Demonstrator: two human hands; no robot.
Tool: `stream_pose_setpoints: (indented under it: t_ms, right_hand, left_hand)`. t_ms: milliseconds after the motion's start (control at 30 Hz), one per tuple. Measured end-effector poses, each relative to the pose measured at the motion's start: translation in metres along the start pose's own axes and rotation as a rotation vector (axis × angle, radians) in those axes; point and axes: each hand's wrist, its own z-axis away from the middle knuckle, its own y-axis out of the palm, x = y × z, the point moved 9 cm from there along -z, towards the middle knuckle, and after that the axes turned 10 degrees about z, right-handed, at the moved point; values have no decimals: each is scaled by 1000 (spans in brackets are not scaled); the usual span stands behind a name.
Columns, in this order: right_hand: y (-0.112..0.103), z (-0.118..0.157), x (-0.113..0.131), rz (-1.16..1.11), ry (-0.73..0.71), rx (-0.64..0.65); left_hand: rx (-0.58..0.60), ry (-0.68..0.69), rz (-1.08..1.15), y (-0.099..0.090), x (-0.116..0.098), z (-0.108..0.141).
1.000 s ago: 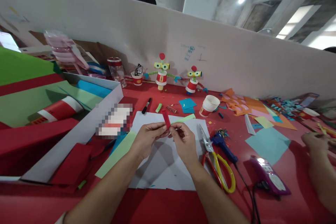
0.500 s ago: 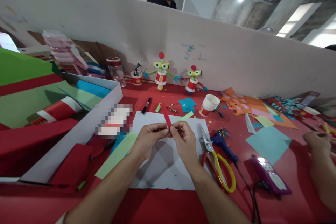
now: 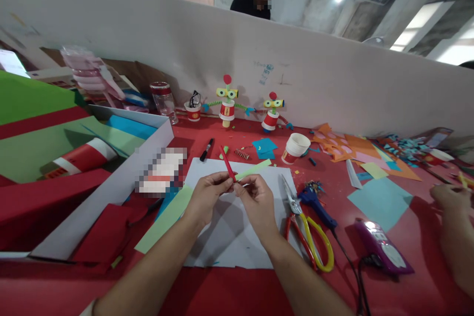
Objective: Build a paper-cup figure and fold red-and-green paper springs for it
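Over the white sheet (image 3: 237, 242), my left hand (image 3: 208, 192) and my right hand (image 3: 256, 197) meet fingertip to fingertip. Both pinch the joined ends of a red paper strip (image 3: 227, 161) and a light green paper strip (image 3: 255, 169). The red one points up and left, the green one up and right. Scissors (image 3: 309, 237) with red and yellow handles lie right of my right hand, beside a blue glue gun (image 3: 320, 207). Beyond the sheet are a black marker (image 3: 206, 149), a folded red spring (image 3: 242, 153) and a stack of paper cups (image 3: 296, 147).
Two paper-cup figures (image 3: 227, 108) stand by the white partition (image 3: 185, 44). A box of coloured paper (image 3: 111, 197) is at the left. A purple device (image 3: 383, 247) and another person's hand (image 3: 450, 197) are at the right. Someone in dark clothing is beyond the partition.
The red strip has tilted further left and now shows a narrower side. Both hands have shifted slightly left, still pinching the strips. The person behind the partition has moved right.
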Motion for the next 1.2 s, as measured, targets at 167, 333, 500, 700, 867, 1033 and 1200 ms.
stream_pose_setpoints:
  t_ms: [167, 333, 500, 700, 867, 1033, 1200]
  right_hand:
    - [-1, -2, -7, -52, 77, -9]
    - [-3, -2, -5, -39, 71, -24]
    - [-5, -1, 0, -68, 46, -60]
    - [-6, -1, 0, 1, 28, -57]
    - [-1, -2, 9, -20, -104, 0]
    - [1, 0, 18, 53, -191, 55]
    - [-2, 1, 26, 184, -317, 46]
  left_hand:
    - [6, -15, 38, 3, 1, 1]
    - [35, -2, 64, 8, 0, 3]
    - [101, -12, 56, 15, 1, 5]
    - [40, -17, 53, 9, 2, 5]
    - [15, -34, 71, 8, 1, 4]
    - [58, -93, 87, 10, 1, 4]
    - [171, -291, 238, 13, 15, 5]
